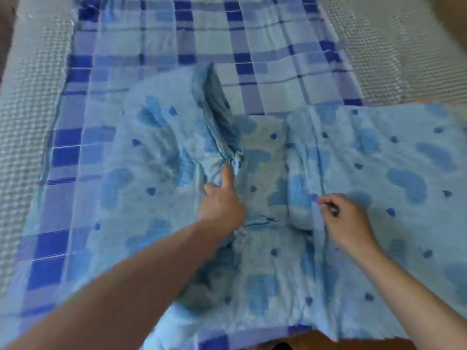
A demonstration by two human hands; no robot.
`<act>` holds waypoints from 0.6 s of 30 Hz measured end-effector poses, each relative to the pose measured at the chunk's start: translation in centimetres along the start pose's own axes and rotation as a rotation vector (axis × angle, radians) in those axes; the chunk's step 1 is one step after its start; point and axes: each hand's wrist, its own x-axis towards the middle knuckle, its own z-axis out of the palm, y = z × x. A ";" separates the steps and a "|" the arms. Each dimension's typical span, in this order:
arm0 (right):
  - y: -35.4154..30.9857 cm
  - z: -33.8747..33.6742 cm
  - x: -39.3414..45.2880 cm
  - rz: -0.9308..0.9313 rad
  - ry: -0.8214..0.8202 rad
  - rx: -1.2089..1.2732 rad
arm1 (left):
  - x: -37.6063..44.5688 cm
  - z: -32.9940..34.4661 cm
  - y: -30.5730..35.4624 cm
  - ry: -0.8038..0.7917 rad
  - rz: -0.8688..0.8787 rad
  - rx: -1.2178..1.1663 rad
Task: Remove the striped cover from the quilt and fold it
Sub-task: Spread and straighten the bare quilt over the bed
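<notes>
Both hands grip the blurred quilt [156, 157]: left [222, 198] bunches a fold, right [346, 218] pinches fabric.

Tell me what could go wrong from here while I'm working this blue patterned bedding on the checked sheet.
1. The left hand grips only a bunched ridge of the light blue bedding; pulling there may drag every layer along.
2. The right hand pinches a narrow edge, which could slip free.
3. The checked sheet underneath may wrinkle or shift with any tug.
</notes>
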 end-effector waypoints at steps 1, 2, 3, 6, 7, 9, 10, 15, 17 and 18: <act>1.6 -1.0 -0.3 -0.011 -0.011 -0.023 | 0.2 2.9 1.9 0.018 0.006 0.093; 3.0 -2.0 -0.8 -0.024 -0.035 -0.033 | 0.3 5.4 3.5 0.038 0.020 0.189; 4.0 -3.0 -1.3 -0.038 -0.066 -0.036 | 0.4 7.3 4.6 0.059 0.028 0.274; 6.2 -5.4 -2.3 -0.040 -0.073 -0.089 | 0.4 9.1 5.6 0.108 0.007 0.419; 6.3 -5.7 -2.1 -0.068 -0.015 -0.122 | 0.2 8.4 5.1 0.119 -0.021 0.392; 4.8 -5.1 -0.8 -0.113 0.073 -0.169 | -0.5 6.8 3.8 0.185 -0.093 0.288; 3.4 -4.0 0.4 -0.094 0.060 -0.208 | -0.9 6.1 3.2 0.223 -0.147 0.215; -0.7 4.5 6.8 0.062 -0.218 -0.416 | -2.0 4.1 3.0 0.203 -0.287 0.041; 1.6 4.8 7.8 0.094 -0.158 -0.496 | -2.2 3.5 3.7 0.214 -0.226 0.060; 3.1 3.8 7.9 0.096 -0.080 -0.520 | -2.6 3.0 4.1 0.229 -0.202 0.057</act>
